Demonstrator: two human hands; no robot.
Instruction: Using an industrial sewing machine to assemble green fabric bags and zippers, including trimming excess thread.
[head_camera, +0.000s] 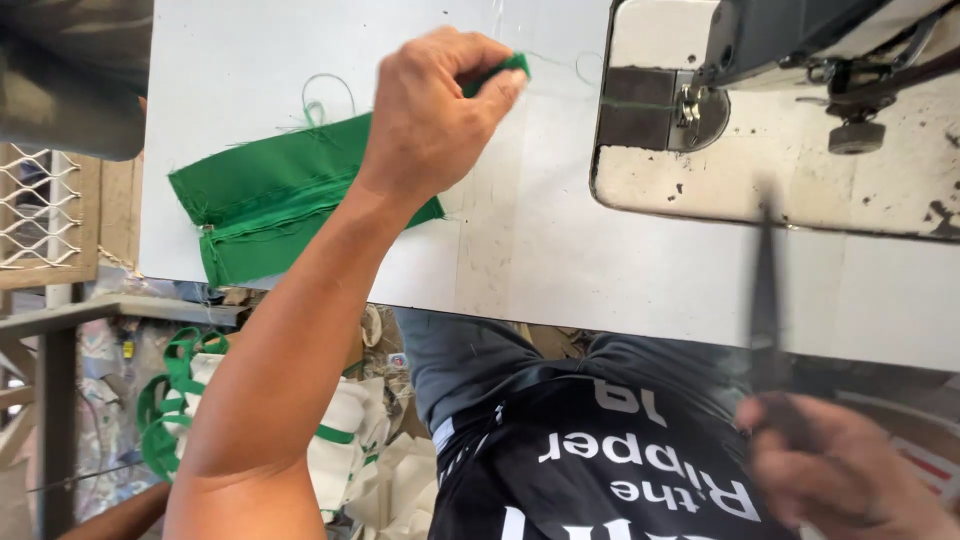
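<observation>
The green fabric piece lies flat on the white worktop, well to the left of the sewing machine, which serves here as the landmark. Its near corner is lifted toward the machine, pinched between the thumb and fingers of the left hand, so that only a small green tip shows past the fingertips. The left forearm crosses over the cloth's right end and hides part of it. The right hand, blurred, sits below the machine at the worktop's near edge, closed around the handle of dark scissors whose blades point up toward the machine's base. A strip of green thread or cloth edge lies under the presser foot on the metal plate. Loose threads curl on the worktop just beyond the fabric, on the side away from the machine. Below the worktop, far left of the machine, white bags with green handles are piled on the floor. The fabric itself is bright green, folded double, with raised stitched seams running along its length and frayed edges at the left end.
</observation>
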